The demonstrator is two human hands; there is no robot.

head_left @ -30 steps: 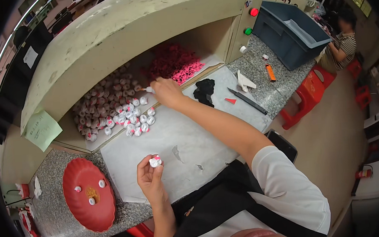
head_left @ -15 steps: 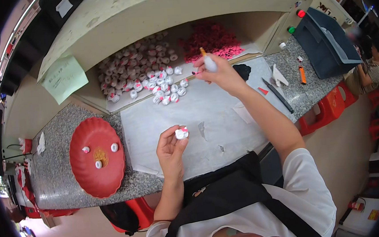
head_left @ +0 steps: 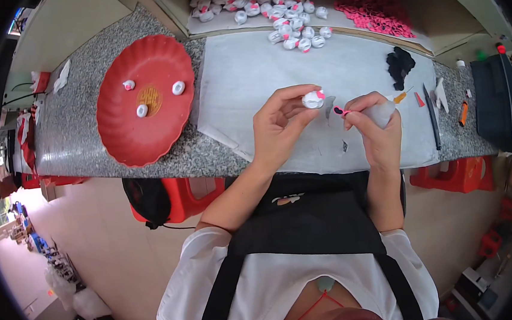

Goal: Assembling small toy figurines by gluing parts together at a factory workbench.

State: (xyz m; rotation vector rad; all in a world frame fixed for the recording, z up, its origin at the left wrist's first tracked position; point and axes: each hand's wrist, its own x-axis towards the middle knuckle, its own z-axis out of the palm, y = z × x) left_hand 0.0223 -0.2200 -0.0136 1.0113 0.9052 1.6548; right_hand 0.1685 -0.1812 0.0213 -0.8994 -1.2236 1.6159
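My left hand (head_left: 274, 125) pinches a small white rounded piece (head_left: 311, 100) with a pink patch between thumb and fingertips. Close to its right, my right hand (head_left: 377, 135) holds a little pink-and-black piece (head_left: 340, 111) at its fingertips. The same hand also keeps a translucent squeeze bottle (head_left: 383, 112) with a yellowish tip against the palm. A small gap separates the two pieces. Both hands are above a white sheet (head_left: 231, 71) on the counter. Beyond them lies a heap of similar white pieces (head_left: 293, 21), and a heap of pink pieces (head_left: 377, 15) is to its right.
A scalloped red plate (head_left: 122, 137) with three white pieces stands at left. On the right lie a black cloth (head_left: 401, 67), a slim black tool (head_left: 432, 119) and an orange object (head_left: 463, 113), before a dark bin (head_left: 500, 107). Red stools (head_left: 455, 174) stand below the counter edge.
My right hand has come back from the pink heap with the pink-and-black piece and bottle, close to my left hand. The view has shifted, bringing the plate and counter higher.
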